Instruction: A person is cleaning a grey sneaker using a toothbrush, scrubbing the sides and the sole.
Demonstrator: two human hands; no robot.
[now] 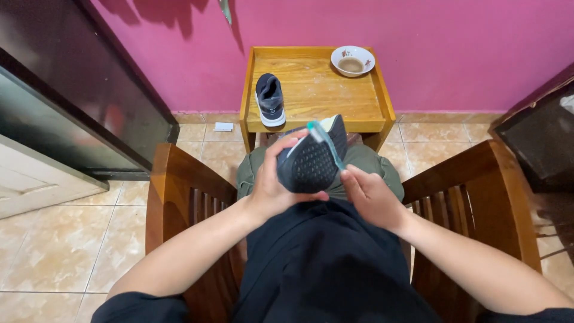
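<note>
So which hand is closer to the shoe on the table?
Left. The left hand sits below the shoe on the table, gripping another shoe; the right hand is farther off, lower right.

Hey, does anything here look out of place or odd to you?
Slightly: a dark shoe sits on the wooden side table, sharing it with a used bowl holding brownish residue. Its mate is held sole-up in the left hand, while the right hand holds a teal toothbrush against it.
</note>
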